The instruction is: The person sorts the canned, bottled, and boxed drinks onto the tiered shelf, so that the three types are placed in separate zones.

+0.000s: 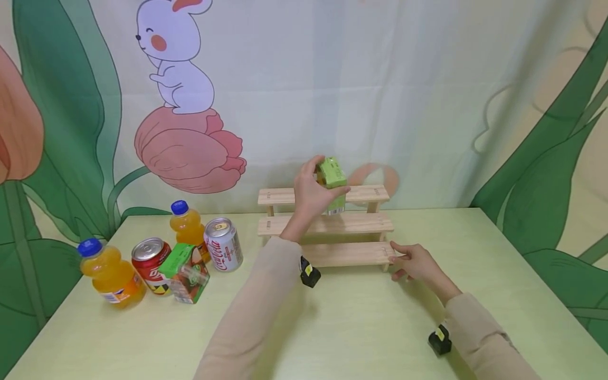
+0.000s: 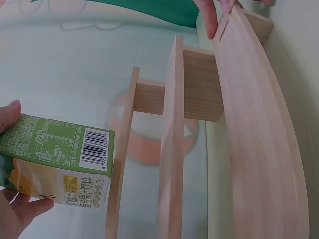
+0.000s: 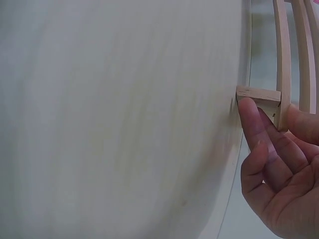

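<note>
Printed cloth (image 1: 271,63) backs the smooth tabletop (image 1: 361,327). Left of the left hand's (image 1: 311,196) fingers: two bottles (image 1: 114,274), two cans (image 1: 224,248), a box (image 1: 187,282). These fingers pinch the green carton (image 1: 334,175) before the rack's (image 1: 328,224) top plank (image 1: 363,194); keeping it upright, clear of the edge, seems advisable. Rightward, the right hand's (image 1: 418,262) fingers hold the lowest plank's (image 1: 349,254) end; light, steady pressure should prevent sliding. Materials: rounded plastic, cylindrical metal, rectangular card, pale grained wood.

Indoor tabletop setup, rabbit-print cloth backdrop (image 1: 275,95), pale table (image 1: 351,327)
</note>
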`<state>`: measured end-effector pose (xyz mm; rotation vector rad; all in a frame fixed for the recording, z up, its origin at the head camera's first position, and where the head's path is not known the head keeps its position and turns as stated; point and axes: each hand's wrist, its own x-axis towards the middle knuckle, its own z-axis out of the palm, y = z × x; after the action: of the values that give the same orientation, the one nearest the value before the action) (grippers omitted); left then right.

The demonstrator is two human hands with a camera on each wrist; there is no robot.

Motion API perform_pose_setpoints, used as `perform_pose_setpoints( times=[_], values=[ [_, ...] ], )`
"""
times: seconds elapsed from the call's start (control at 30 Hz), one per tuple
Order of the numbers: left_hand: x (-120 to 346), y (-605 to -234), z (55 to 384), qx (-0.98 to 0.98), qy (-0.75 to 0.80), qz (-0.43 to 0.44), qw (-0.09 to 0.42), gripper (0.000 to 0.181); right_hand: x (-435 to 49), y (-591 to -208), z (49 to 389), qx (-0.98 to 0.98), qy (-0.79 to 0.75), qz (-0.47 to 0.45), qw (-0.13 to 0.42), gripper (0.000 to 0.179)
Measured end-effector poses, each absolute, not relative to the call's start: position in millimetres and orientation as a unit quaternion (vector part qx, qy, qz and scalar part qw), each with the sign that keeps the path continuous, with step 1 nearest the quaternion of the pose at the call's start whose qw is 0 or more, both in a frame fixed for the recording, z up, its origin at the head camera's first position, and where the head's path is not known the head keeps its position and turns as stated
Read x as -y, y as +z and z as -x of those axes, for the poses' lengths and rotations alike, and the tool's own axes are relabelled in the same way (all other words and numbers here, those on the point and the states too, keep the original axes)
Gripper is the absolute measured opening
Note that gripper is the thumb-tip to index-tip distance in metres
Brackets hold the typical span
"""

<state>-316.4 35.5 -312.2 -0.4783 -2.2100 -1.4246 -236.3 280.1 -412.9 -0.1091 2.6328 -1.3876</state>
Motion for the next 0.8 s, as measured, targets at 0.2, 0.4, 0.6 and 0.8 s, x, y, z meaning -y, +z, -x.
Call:
perform_pose_setpoints(
  times=[0.2, 0.4, 0.6, 0.8],
  values=[
    [-38, -314, 321, 0.817, -0.505, 0.163, 0.225, 0.072, -278, -415, 237, -0.889, -0.452, 0.019, 0.076, 0.052],
    [-39, -313, 326, 0.832, -0.485, 0.143, 0.228, 0.074, -276, -414, 237, -0.890, -0.449, 0.023, 0.073, 0.051],
    [-36, -313, 327, 0.844, -0.467, 0.151, 0.215, 0.076, -276, -414, 237, -0.892, -0.446, 0.027, 0.069, 0.050],
    [-23, -318, 331, 0.847, -0.455, 0.207, 0.180, 0.081, -276, -414, 237, -0.892, -0.445, 0.028, 0.069, 0.050]
  ],
)
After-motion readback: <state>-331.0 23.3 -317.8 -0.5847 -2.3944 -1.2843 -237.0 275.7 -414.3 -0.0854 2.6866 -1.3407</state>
